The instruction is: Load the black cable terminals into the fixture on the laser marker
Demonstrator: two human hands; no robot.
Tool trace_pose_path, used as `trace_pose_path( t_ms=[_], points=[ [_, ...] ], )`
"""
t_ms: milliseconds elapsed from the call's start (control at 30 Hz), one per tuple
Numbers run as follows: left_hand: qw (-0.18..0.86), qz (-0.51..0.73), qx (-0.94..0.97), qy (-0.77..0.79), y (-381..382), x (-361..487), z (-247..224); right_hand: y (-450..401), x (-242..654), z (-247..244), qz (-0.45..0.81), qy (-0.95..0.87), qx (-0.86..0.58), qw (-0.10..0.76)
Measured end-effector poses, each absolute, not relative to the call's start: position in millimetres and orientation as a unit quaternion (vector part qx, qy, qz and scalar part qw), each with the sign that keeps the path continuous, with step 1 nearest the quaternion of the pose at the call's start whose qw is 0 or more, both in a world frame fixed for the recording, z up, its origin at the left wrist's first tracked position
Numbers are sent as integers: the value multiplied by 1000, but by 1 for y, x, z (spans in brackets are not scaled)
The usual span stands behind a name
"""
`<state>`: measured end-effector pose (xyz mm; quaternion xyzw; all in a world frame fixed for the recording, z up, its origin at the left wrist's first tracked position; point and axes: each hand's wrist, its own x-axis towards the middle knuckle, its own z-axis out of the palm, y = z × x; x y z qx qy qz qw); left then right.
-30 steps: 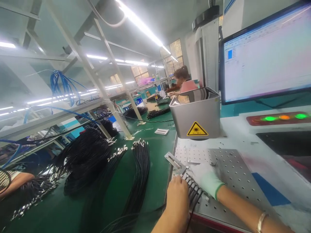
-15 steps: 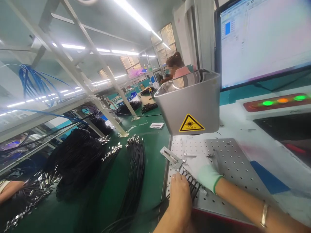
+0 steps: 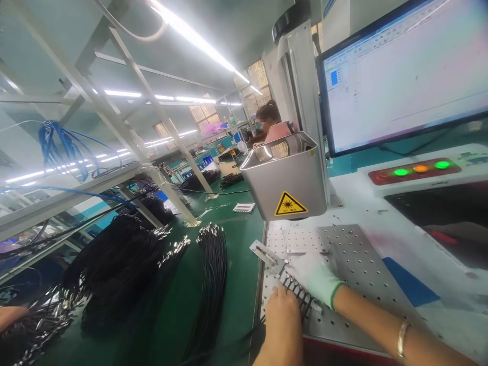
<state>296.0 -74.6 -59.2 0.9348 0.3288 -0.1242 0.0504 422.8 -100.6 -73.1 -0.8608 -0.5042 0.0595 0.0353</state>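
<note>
A long metal fixture (image 3: 264, 252) lies slantwise on a perforated metal plate (image 3: 362, 274). Several black cables (image 3: 306, 304) sit side by side in slots along it, their metal ends toward the right. My left hand (image 3: 284, 317), bare, has its fingers curled over the cables at the fixture's near side; the fingertips are partly hidden. On the opposite side, my right hand (image 3: 318, 278) wears a white and pale green glove. Its fingers are bunched against the fixture's edge beside the cable ends, and their tips are blurred.
A silver laser head (image 3: 285, 178) with a yellow warning sign overhangs the plate. Bundled black cables (image 3: 213, 269) and a big cable heap (image 3: 114, 264) lie on the green table (image 3: 240, 254). Another person's hand (image 3: 11, 316) is at far left. A monitor (image 3: 404, 81) stands right.
The camera view has shifted, so the laser head and monitor appear further left. My left hand sits slightly lower along the fixture, showing more cable ends. The other person's hand moved left.
</note>
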Motion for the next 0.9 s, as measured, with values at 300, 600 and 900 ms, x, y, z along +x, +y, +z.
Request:
trace_pose_path(
  t_ms=[300, 600, 900],
  points=[
    [70, -133, 927, 344, -83, 299, -53, -99, 424, -79, 61, -502, -861, 43],
    [27, -57, 942, 330, -77, 282, -64, -96, 425, -86, 45, -499, -864, 45],
    [6, 3, 949, 316, -78, 277, -102, -99, 424, -81, 49, -495, -866, 52]
  ],
)
